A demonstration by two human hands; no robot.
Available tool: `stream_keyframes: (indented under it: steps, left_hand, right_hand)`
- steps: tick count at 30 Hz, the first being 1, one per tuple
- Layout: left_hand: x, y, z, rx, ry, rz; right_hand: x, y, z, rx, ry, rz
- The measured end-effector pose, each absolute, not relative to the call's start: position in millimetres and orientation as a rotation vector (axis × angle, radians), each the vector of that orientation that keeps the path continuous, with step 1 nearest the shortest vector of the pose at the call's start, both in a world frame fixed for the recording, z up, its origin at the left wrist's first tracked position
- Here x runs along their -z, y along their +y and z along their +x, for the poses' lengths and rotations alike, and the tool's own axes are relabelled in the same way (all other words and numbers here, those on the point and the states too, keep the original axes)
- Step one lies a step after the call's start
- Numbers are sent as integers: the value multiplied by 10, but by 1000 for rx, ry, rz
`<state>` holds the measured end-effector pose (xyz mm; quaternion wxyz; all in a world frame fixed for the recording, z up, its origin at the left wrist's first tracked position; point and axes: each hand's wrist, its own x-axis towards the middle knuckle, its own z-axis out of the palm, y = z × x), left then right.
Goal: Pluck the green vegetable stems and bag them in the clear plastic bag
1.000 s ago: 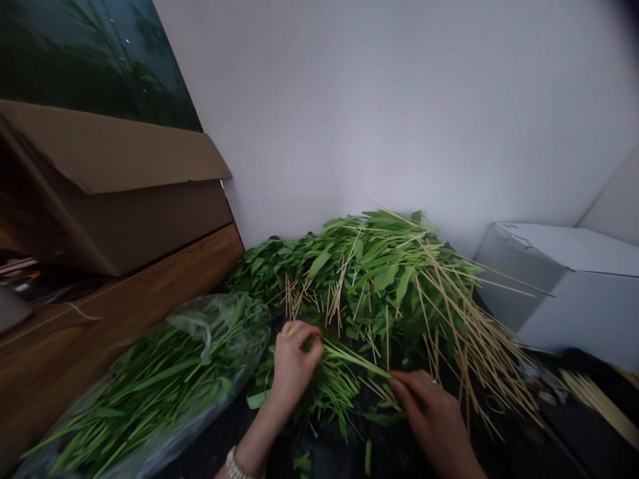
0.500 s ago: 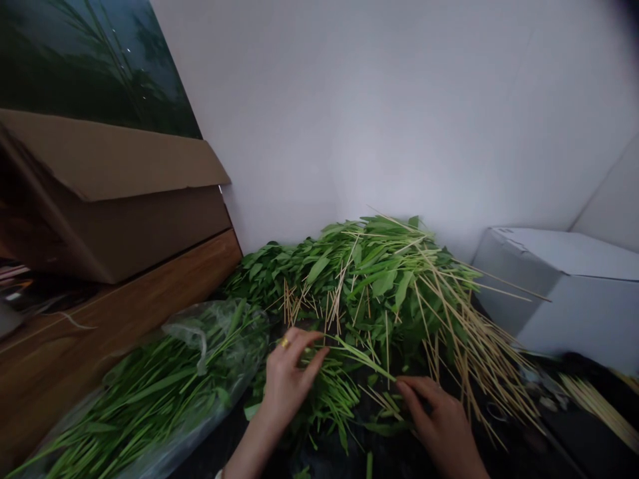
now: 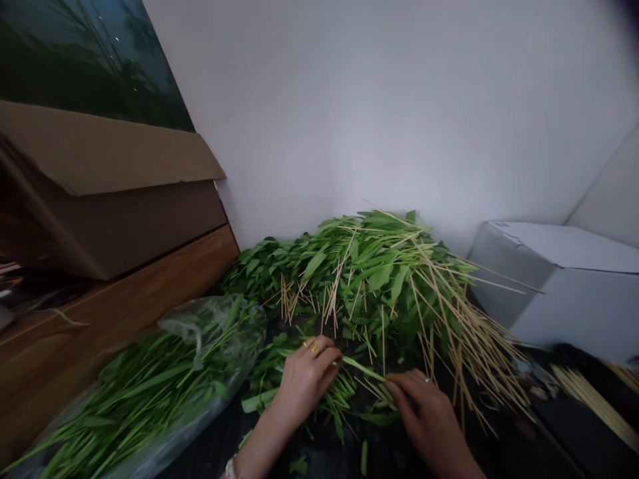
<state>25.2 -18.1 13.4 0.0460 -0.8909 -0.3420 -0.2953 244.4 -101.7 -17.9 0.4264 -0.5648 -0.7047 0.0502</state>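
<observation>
Between my hands runs a pale green leafy-vegetable stem (image 3: pixel 363 368). My left hand (image 3: pixel 312 374), with a gold ring, is closed round its left part, which is hidden in the fingers. My right hand (image 3: pixel 419 399) pinches the right end between thumb and fingers. Below and behind my left hand lies a loose pile of cut green stems and leaves (image 3: pixel 341 399). Beyond both hands is a large heap of leafy greens (image 3: pixel 384 273) with thin wooden skewers (image 3: pixel 459 326) among them, many fanning out to the right.
At the left, an open clear plastic bag (image 3: pixel 214 319) holds long green stalks. A cardboard box (image 3: pixel 134 223) stands on a wooden surface (image 3: pixel 200 256) behind it. To the right are a white box (image 3: pixel 574 293) and a bundle of pale sticks (image 3: pixel 594 399). A white wall (image 3: pixel 349 100) rises behind.
My left hand has closed round the stem and moved slightly right and down, nearer my right hand. My right hand keeps its pinch. The whole view has shifted a little.
</observation>
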Motion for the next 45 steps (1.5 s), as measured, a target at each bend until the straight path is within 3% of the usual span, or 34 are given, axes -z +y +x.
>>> stream_keyframes:
  steps: [15,25,31,45]
  left_hand:
    - [-151,-190,260,929,-1083,-2787]
    - [-271,-130,288,1827,-1548,-2700]
    - [-424,149,-218,2306,-1975,-2038]
    - [-386,-248,185,1322,-1256,-2679]
  right_hand:
    - [179,-1027,2413,-169,-1801,-1371]
    - [97,-1050,2284,-206,-1805,-1311]
    - [135,-1030,2363,-101,-1763,-1357]
    - [55,-1052,2314,426,-1907,-1312]
